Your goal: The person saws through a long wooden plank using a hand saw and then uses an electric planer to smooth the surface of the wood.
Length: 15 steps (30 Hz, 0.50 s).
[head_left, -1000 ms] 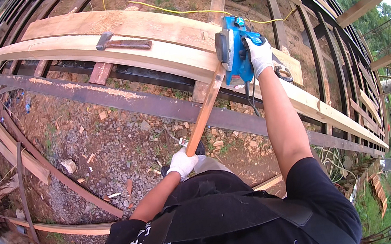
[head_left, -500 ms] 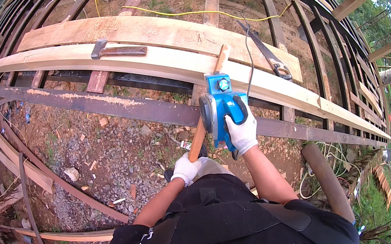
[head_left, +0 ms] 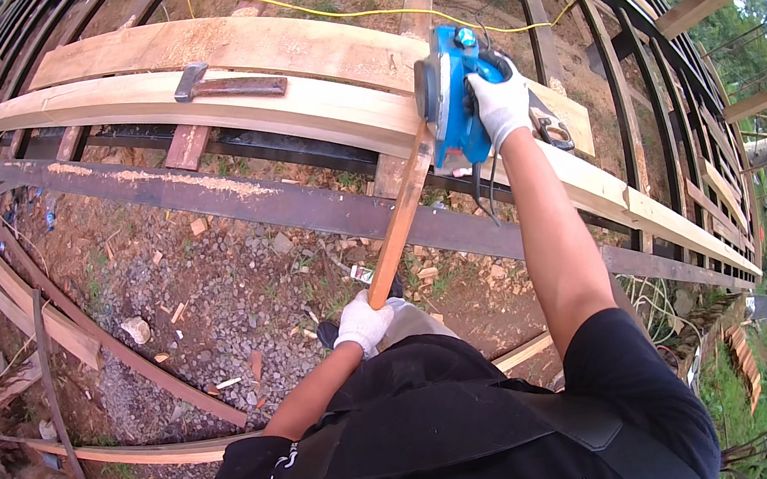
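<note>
Gravel and reddish soil (head_left: 206, 311) spread below an open frame of timbers, with green trees (head_left: 749, 31) off to the right. Nearest you, a dark beam (head_left: 329, 205) runs across; past it lie a pale, thick beam (head_left: 324, 109) and a wide plank (head_left: 225, 43). A hammer (head_left: 236, 85) rests on the pale beam, a yellow cord (head_left: 340, 15) trails beyond the plank, and the handle of a saw (head_left: 554, 130) shows just right of your power tool.

Your gloved left hand (head_left: 364, 324) has its fingers closed around the near end of a narrow wooden strip (head_left: 401, 222), close to your body. The strip slants away from you over the dark beam, its far end at the pale beam, partly hidden by the blue power tool (head_left: 457, 100). Your gloved right hand (head_left: 502, 106) grips that tool's handle; you can't tell from here whether a finger presses the switch.

The step in hand looks like working the strip's face with the tool, which sits tilted at the far end. Another pass would call for a firm left grip, the sole set flat along the wood, and the black cable (head_left: 484, 195) kept clear.
</note>
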{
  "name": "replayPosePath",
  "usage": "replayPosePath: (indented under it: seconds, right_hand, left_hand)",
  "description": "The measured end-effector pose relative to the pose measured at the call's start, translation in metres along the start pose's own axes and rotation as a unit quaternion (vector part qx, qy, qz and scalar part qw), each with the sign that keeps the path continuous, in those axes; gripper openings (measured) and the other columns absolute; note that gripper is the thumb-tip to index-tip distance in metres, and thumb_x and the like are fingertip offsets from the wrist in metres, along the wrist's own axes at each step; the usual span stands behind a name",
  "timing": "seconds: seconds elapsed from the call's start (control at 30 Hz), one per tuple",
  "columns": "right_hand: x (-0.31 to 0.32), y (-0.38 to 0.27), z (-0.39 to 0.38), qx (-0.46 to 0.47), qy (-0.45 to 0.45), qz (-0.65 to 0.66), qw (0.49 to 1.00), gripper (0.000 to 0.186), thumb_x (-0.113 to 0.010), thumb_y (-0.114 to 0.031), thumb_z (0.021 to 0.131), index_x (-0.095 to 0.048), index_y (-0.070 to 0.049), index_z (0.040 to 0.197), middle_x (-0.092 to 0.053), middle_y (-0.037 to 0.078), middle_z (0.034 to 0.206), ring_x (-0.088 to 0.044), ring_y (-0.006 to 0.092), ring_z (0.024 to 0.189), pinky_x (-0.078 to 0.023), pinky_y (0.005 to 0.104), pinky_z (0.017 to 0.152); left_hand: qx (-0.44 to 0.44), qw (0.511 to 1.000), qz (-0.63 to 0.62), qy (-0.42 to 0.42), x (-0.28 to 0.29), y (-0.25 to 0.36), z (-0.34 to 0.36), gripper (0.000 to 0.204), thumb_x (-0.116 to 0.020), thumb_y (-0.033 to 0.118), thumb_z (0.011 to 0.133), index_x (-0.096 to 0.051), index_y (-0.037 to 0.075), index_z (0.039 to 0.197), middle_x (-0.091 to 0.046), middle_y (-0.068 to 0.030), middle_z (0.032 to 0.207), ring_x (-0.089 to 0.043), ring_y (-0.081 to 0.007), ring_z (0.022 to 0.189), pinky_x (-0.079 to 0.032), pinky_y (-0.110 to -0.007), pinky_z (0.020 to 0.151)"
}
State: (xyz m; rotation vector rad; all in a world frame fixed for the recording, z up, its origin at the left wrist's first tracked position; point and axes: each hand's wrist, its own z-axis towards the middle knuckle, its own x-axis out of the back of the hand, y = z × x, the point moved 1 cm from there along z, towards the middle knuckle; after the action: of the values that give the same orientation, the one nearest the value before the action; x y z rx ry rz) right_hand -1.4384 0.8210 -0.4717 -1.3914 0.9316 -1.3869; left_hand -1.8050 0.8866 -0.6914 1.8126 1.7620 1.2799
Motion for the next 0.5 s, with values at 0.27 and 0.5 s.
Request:
replayPosePath:
  seconds: [0.27,0.5]
  right_hand:
    - [0.017,0.048,-0.184,0.035,-0.027,-0.158,0.986,0.055,-0.074,-0.007,0.082,-0.065,-0.008,0.135,-0.07,0.015,0.129,-0.068,0.0272,0.119,-0.052,0.0383,0.104]
    - [-0.019,-0.013,0.005,0.031,0.017,-0.098,0.995,0.045,-0.073,-0.02,0.08,-0.07,-0.008,0.123,-0.076,0.016,0.1,-0.075,0.0256,0.082,-0.061,0.0377,0.077]
  left_hand:
    - [-0.006,1.0,0.004,-0.006,-0.01,-0.01,0.006,0.049,-0.071,0.033,0.081,-0.068,0.002,0.118,-0.074,-0.026,0.102,-0.071,-0.0432,0.099,-0.056,-0.046,0.088]
    - [-0.01,1.0,0.008,0.021,-0.016,-0.018,0.002,0.045,-0.07,0.033,0.081,-0.069,0.004,0.115,-0.073,-0.0268,0.102,-0.07,-0.0437,0.1,-0.056,-0.047,0.088]
